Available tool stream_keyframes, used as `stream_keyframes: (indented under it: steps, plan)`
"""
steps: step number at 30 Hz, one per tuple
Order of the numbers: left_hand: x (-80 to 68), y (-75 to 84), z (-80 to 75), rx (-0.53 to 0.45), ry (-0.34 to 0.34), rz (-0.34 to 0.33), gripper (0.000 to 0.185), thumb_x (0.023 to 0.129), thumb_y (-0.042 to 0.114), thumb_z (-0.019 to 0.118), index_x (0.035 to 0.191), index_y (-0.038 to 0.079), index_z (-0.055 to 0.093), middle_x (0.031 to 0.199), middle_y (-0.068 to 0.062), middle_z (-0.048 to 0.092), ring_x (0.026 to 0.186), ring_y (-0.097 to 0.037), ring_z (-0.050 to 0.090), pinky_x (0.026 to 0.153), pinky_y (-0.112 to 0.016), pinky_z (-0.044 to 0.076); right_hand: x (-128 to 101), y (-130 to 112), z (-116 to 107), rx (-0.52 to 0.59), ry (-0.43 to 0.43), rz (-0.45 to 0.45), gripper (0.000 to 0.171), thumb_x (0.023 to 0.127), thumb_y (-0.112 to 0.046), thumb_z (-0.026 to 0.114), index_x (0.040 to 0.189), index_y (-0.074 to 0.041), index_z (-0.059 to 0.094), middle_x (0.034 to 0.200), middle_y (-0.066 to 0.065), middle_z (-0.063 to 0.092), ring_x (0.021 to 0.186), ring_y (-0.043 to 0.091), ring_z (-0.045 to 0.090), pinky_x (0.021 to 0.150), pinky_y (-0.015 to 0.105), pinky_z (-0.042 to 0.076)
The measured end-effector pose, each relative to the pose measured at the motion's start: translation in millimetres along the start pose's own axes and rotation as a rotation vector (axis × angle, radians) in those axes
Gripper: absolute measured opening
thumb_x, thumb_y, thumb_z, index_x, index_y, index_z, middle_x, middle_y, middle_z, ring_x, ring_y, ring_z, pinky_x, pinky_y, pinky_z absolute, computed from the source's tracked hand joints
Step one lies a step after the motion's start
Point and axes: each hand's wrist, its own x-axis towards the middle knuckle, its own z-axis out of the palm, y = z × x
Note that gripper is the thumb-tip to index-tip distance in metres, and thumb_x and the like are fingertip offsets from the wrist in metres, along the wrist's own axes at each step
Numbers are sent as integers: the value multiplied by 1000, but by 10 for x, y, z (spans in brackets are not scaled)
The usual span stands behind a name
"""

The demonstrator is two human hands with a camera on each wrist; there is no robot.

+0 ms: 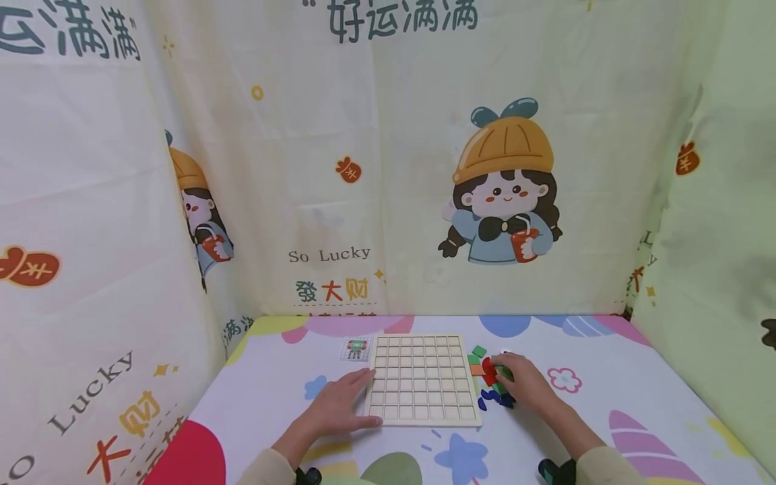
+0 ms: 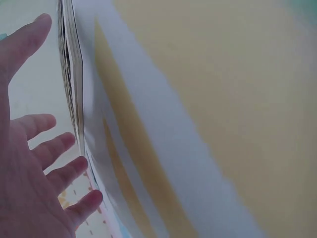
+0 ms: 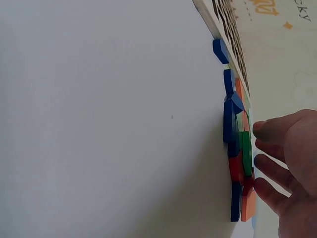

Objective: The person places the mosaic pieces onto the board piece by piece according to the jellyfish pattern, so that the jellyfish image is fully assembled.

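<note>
While the left hand (image 1: 339, 407) lies flat at the board's (image 1: 422, 379) eight o'clock, the right hand (image 1: 521, 382) touches tiles (image 1: 492, 384) at three o'clock, fingers loosely bent.

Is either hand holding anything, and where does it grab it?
Nothing is gripped. The left hand lies flat against the left edge of the wooden grid board. The right hand rests on the pile of coloured pieces with straight fingers.

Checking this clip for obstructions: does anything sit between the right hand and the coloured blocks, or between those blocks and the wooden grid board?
Nothing visible does. The right hand already rests on the pile of coloured blocks, which lies right beside the grid board. The board's squares look empty, and the left hand only rests at its left edge.
</note>
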Motion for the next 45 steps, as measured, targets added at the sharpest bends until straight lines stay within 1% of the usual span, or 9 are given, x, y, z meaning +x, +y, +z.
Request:
stream_keyframes:
  steps: [5,10,14,20,27,30,36,41,45]
  plan:
    - [19,5,24,0,7,3,99,65,79,52,144,24,29,148,1,33,133,-25,35,102,-55,36,24,10,43,-19,9,-2,23,78,-11,70,101,-15,67,109,8,65,112,34,54,92,51,48]
    - [38,-3,22,7,-1,-2,100,63,80,52,144,25,28,148,2,32,134,-24,33,104,-53,35,40,-10,61,-38,17,-8,14,76,-18,73,89,-21,68,101,2,66,103,25,55,89,45,51]
    - [40,-3,9,-3,-3,-5,100,63,79,54,143,24,30,147,1,33,134,-25,34,103,-53,35,44,-17,63,-53,1,8,18,73,-22,75,90,-20,70,97,0,65,102,23,53,86,44,52]
    - [51,-7,2,-13,-10,-18,98,64,79,54,142,23,33,147,-1,34,133,-26,35,103,-53,35,38,-21,55,-67,-29,25,26,72,-25,76,96,-16,71,108,7,64,109,30,52,89,50,50]
    - [66,-35,11,-9,-36,-31,96,64,79,53,141,23,36,147,0,35,133,-26,36,103,-52,37,60,-44,75,-40,-59,43,19,70,-24,78,87,-19,70,85,-3,59,84,15,50,78,37,54]
    - [71,-37,-20,-17,-67,-31,95,65,77,54,140,22,36,147,0,34,133,-26,35,103,-53,37,66,-55,79,-34,-69,48,16,70,-23,78,82,-19,68,80,-5,57,80,13,49,76,34,54]
    - [89,-7,-102,-46,-135,-45,92,67,70,61,141,20,35,148,-2,33,134,-27,33,104,-53,36,75,-49,90,-42,-77,60,17,70,-23,78,79,-18,64,79,-4,56,80,13,49,75,33,55]
    - [98,-6,-102,-62,-148,-60,95,66,68,63,142,19,34,148,-1,33,135,-27,33,105,-53,36,75,-51,79,-5,-71,98,19,70,-23,77,82,-16,65,82,-2,55,82,15,48,75,33,55]
    - [103,-20,-114,-82,-159,-58,95,66,67,64,142,18,34,148,-2,32,135,-27,32,106,-52,35,85,-62,59,21,-56,104,21,70,-24,77,85,-15,64,81,-3,54,78,14,47,68,26,52]
